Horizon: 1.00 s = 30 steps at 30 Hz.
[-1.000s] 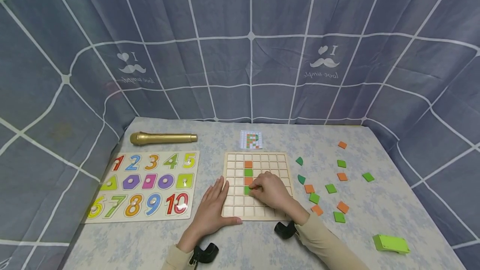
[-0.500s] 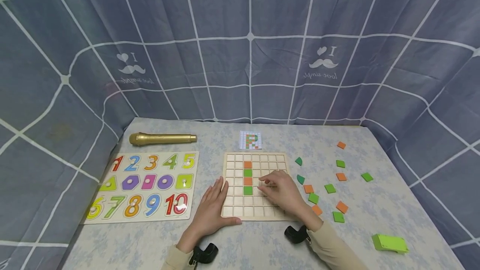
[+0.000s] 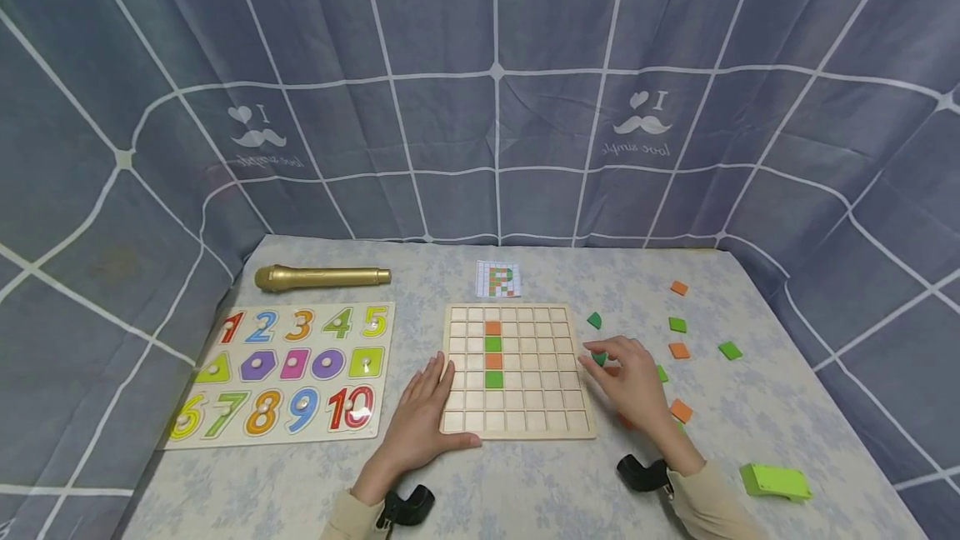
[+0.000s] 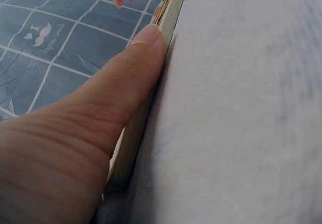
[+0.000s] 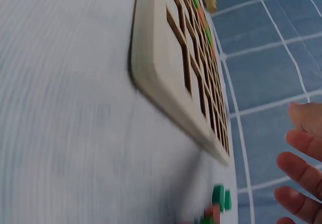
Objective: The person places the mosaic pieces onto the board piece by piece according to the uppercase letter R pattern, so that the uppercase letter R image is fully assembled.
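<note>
A wooden grid board [image 3: 543,400] lies in the middle of the table. One column of it holds orange and green square tiles, with a green tile [image 3: 493,379] lowest. My left hand [image 3: 422,419] rests along the board's left side and near corner, fingers straight; the left wrist view shows the thumb [image 4: 123,78] against the board's edge. Right of the board, my right hand [image 3: 637,386] hovers over loose pieces, thumb and forefinger spread near a dark green quarter-circle piece [image 3: 599,358]. Nothing shows between its fingertips in the right wrist view. The hand partly hides some tiles beneath it.
A second green quarter-circle [image 3: 595,320] and several orange and green tiles [image 3: 678,351] lie right. A pattern card [image 3: 498,279] sits behind the board. Left are a number puzzle [image 3: 288,432] and a gold microphone [image 3: 322,277]. A lime green block [image 3: 776,482] lies front right.
My right hand has left the green tile in the column and moved right, off the board, to the loose pieces. The left hand stays on the board.
</note>
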Motion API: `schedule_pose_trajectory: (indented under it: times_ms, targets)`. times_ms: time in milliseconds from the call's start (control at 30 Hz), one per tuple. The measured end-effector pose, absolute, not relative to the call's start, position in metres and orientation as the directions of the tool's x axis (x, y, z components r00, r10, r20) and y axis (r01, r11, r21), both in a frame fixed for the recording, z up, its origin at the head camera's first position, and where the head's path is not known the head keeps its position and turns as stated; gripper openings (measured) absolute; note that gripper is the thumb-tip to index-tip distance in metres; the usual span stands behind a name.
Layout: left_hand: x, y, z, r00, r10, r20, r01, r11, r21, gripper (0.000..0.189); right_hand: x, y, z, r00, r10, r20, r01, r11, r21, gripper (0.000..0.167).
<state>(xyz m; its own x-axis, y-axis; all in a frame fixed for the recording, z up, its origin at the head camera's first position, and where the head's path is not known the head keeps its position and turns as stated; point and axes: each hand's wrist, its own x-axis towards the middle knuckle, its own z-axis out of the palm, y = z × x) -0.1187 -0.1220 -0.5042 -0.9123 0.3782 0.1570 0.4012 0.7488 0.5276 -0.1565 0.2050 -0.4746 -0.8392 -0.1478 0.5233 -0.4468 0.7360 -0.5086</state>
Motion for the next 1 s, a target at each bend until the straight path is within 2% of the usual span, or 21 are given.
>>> schedule_pose_trajectory:
  times_ms: [200,600,1000]
  targets:
    - [-0.119,-0.122,-0.504,-0.913,0.378,0.156,0.400,0.748,0.530,0.113,-0.154,0.220,-0.477,-0.818,-0.103,0.565,-0.424,0.773,-0.472,0.025]
    - [-0.119,-0.122,-0.504,-0.917,0.376,0.136,0.388,0.751,0.535,0.113,-0.149,0.230,-0.480,-0.911,-0.063,0.408,-0.281,0.819,-0.500,0.028]
    - [-0.120,-0.122,-0.505,-0.917,0.373,0.141,0.387,0.747,0.540,0.113,-0.148,0.231,-0.479,-0.947,-0.035,0.318,-0.202,0.837,-0.508,0.030]
